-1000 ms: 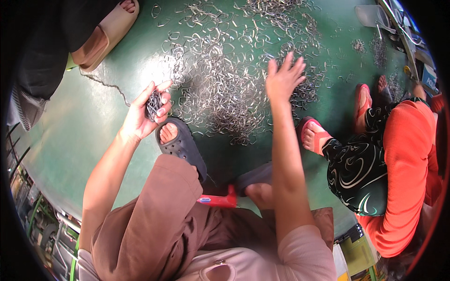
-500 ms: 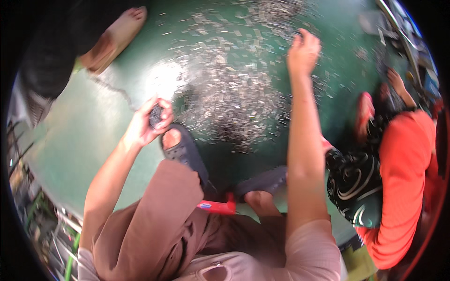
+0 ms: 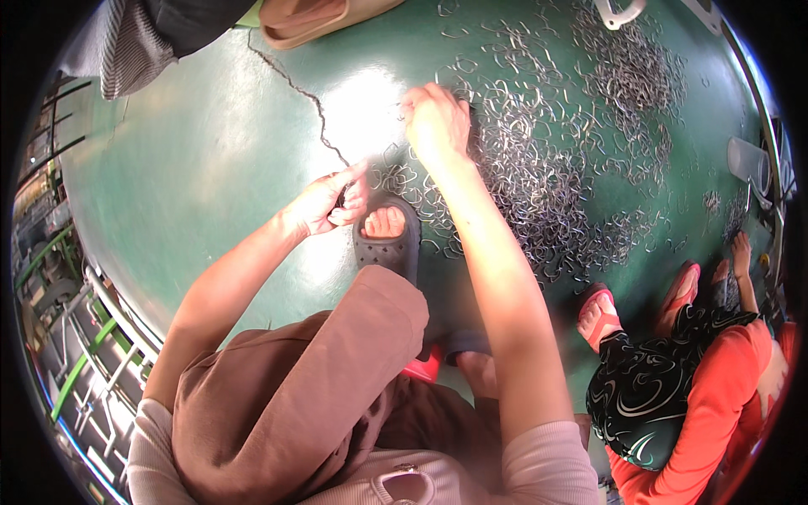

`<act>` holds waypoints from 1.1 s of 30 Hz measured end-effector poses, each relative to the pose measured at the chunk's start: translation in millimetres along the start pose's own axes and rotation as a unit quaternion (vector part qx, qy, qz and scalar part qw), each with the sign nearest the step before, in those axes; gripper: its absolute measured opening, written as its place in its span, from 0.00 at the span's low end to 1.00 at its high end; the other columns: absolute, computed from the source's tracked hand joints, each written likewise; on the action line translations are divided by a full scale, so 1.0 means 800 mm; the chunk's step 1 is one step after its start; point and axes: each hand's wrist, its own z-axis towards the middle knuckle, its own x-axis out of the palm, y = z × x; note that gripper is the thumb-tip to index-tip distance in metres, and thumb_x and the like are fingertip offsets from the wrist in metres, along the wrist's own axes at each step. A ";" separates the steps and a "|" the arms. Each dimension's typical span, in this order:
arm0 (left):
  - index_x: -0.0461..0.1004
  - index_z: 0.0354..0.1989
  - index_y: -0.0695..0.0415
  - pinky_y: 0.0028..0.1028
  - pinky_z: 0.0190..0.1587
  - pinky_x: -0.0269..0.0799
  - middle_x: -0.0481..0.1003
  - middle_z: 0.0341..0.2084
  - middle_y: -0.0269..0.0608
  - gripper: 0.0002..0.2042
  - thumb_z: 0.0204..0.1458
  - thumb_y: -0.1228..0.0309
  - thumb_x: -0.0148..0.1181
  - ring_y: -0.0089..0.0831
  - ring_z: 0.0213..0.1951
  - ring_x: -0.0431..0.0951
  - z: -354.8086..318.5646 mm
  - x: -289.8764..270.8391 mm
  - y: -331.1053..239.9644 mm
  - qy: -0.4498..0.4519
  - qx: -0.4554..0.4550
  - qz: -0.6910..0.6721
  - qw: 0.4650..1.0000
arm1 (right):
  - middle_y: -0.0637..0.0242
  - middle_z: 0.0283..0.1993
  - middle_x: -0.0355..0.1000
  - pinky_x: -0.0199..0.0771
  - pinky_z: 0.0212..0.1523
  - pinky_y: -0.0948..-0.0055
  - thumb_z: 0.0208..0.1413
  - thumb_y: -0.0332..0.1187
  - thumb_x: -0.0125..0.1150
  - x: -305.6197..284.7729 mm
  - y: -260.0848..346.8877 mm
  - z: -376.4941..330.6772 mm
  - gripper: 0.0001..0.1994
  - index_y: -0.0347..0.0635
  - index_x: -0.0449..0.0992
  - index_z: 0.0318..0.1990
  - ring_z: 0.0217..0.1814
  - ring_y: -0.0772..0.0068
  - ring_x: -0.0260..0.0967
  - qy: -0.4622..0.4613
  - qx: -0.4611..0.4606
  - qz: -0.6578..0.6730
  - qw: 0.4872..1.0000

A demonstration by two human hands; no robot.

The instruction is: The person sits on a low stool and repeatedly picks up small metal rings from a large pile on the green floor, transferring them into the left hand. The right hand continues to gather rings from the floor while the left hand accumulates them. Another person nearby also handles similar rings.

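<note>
My left hand (image 3: 332, 200) is closed just above the floor, left of my dark clog. Dark metal pieces (image 3: 342, 199) show between its fingers, mostly covered by them. Ahead and to the right, my right hand (image 3: 438, 126) bends down at the left edge of a wide scatter of small curved metal hooks (image 3: 539, 181). Its fingers are curled and their tips are hidden, so whatever they hold cannot be made out. A few loose hooks (image 3: 396, 177) lie between my left hand and right forearm.
The green floor (image 3: 210, 151) bears a dark jagged line (image 3: 295, 84). A denser hook pile (image 3: 631, 76) lies far right. A tan shoe (image 3: 311, 18) is at the top. At right sits a person in an orange sleeve (image 3: 732, 396), near a clear plastic container (image 3: 747, 162). Metal racks (image 3: 84, 337) stand left.
The view has shifted left. My right hand has come from the far side of the hooks to their left edge, closer to my left hand, which stays closed on the dark metal pieces.
</note>
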 end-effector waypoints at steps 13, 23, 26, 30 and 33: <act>0.63 0.20 0.53 0.16 0.13 0.49 0.61 0.16 0.29 0.20 0.57 0.51 0.45 0.17 0.14 0.57 0.002 -0.035 -0.004 0.023 0.041 -0.019 0.999 | 0.61 0.37 0.72 0.65 0.46 0.58 0.48 0.30 0.55 0.013 -0.004 0.037 0.06 0.40 0.73 0.33 0.42 0.60 0.70 0.125 -0.144 -0.198 0.962; 0.70 0.31 0.54 0.25 0.34 0.72 0.73 0.29 0.36 0.17 0.58 0.53 0.44 0.29 0.32 0.76 0.005 -0.026 -0.006 0.028 0.087 -0.074 0.993 | 0.65 0.29 0.75 0.71 0.35 0.77 0.47 0.30 0.63 -0.052 0.057 -0.044 0.07 0.39 0.76 0.33 0.31 0.77 0.71 0.078 0.126 0.290 0.945; 0.70 0.33 0.54 0.27 0.37 0.72 0.74 0.32 0.37 0.17 0.58 0.53 0.44 0.31 0.35 0.76 0.015 -0.010 -0.007 0.008 0.091 -0.085 0.992 | 0.66 0.31 0.75 0.70 0.36 0.76 0.47 0.31 0.63 -0.053 0.088 -0.064 0.07 0.41 0.76 0.34 0.33 0.76 0.71 0.141 0.157 0.357 0.910; 0.69 0.28 0.55 0.22 0.24 0.66 0.69 0.25 0.36 0.16 0.57 0.55 0.47 0.26 0.27 0.70 0.015 0.012 -0.019 0.034 0.102 -0.098 0.989 | 0.65 0.32 0.71 0.69 0.33 0.70 0.48 0.32 0.61 -0.073 0.053 -0.056 0.05 0.43 0.76 0.32 0.30 0.69 0.69 -0.001 0.077 0.254 0.964; 0.62 0.18 0.55 0.14 0.11 0.50 0.58 0.16 0.31 0.19 0.57 0.57 0.48 0.19 0.17 0.57 0.008 0.032 -0.032 -0.001 0.106 -0.150 0.983 | 0.66 0.36 0.75 0.69 0.38 0.75 0.50 0.34 0.61 -0.118 -0.024 -0.045 0.07 0.44 0.77 0.36 0.36 0.73 0.71 -0.062 0.168 0.230 0.957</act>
